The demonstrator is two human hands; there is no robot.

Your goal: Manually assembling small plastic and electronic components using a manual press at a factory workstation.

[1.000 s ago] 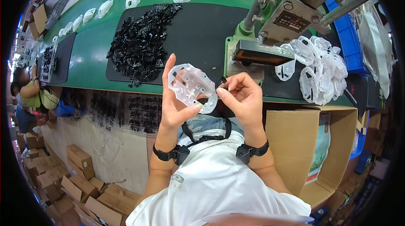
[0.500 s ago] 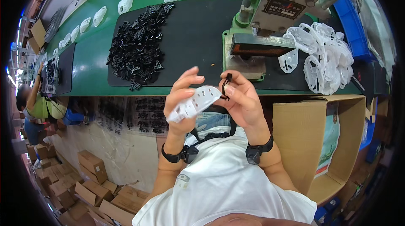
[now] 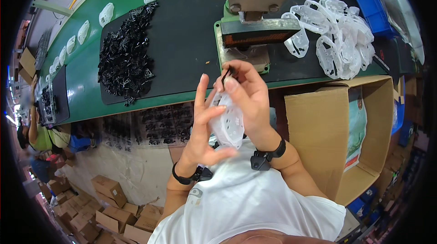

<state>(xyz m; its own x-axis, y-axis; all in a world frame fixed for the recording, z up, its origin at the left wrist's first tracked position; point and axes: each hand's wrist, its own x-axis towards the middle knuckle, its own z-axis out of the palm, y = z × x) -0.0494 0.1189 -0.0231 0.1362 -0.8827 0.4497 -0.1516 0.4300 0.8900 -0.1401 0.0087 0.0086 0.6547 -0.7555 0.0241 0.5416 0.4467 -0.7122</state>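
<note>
In front of my body, over the bench's near edge, my left hand (image 3: 201, 128) holds a white perforated plastic shell (image 3: 231, 125). Its thumb lies at the shell's lower end and a finger presses on its side, while the index finger points up. My right hand (image 3: 250, 96) pinches a small black plastic clip (image 3: 231, 72) between thumb and fingers, at the upper end of the shell. Fingers partly hide the clip, so I cannot tell whether it touches the shell.
A pile of black clips (image 3: 127, 55) lies on the black mat (image 3: 182, 34). A hand press (image 3: 257, 32) stands ahead, with heaped white shells (image 3: 341, 39) right of it. More shells (image 3: 106, 14) line the bench leftward. An open carton (image 3: 318, 139) stands at right; a person (image 3: 38, 130) works far left.
The shell has turned from slanting to nearly upright. My right hand has brought the clip to its upper end. The view has shifted, so the bench things sit further left.
</note>
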